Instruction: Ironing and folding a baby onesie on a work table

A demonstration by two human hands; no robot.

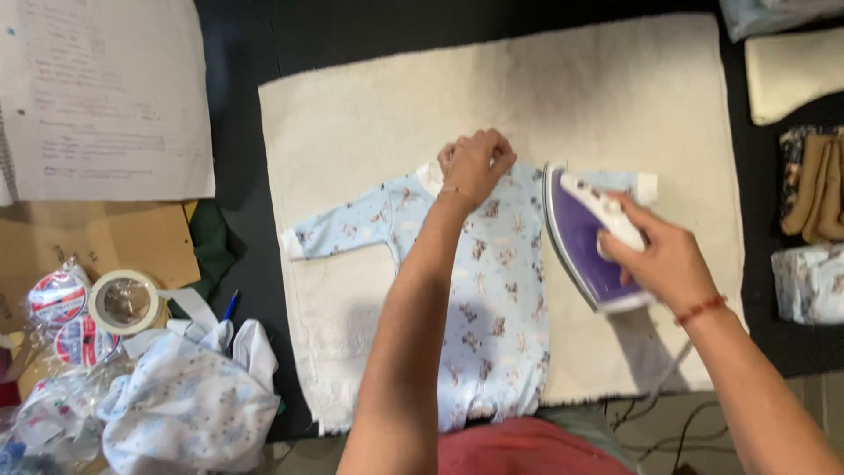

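Gripping purple iron [587, 239], right hand [664, 259]; left hand [476, 164] pinning baby garment [492, 290] collar.

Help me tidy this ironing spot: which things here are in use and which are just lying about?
In use:
- left hand, pressing the collar of the pale blue baby garment
- right hand, gripping the purple and white iron
- cream towel underneath

Lying about:
- tape rolls
- paper sheet
- crumpled white clothes
- blue pen
- folded items at right
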